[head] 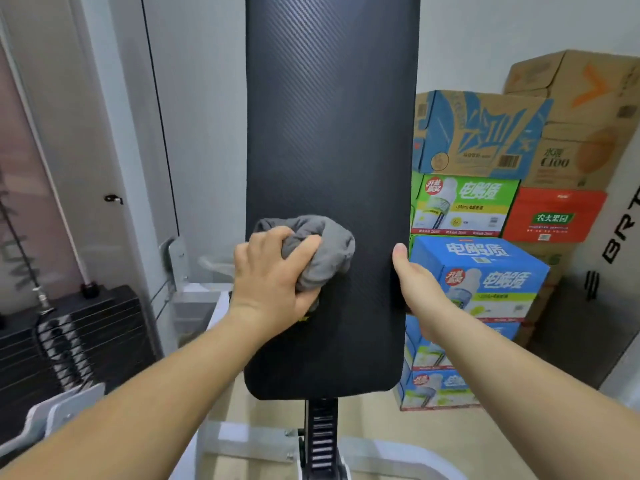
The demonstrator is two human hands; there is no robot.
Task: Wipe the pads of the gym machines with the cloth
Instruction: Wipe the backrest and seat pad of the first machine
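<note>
Closest to me, at 6 o'clock, a white metal frame (242,441) carries the black notched post (322,441) under the pad. My left hand (273,275) curls its fingers tight round a bunched grey cloth (329,251) and presses it against the tall black textured pad (329,116), low on it and near its 9 o'clock edge. My right hand (415,282) clasps the pad's 3 o'clock edge, thumb on the front and fingers hidden behind, I think to steady it. I see no damp streak or change of sheen, so I cannot tell which parts are done. I judge this pad half wiped at most, with the long stretch toward 12 o'clock and any other machines left. Beyond, a black weight stack (69,341) sits at 8 o'clock and stacked printed cardboard boxes (485,202) at 3 o'clock.
</note>
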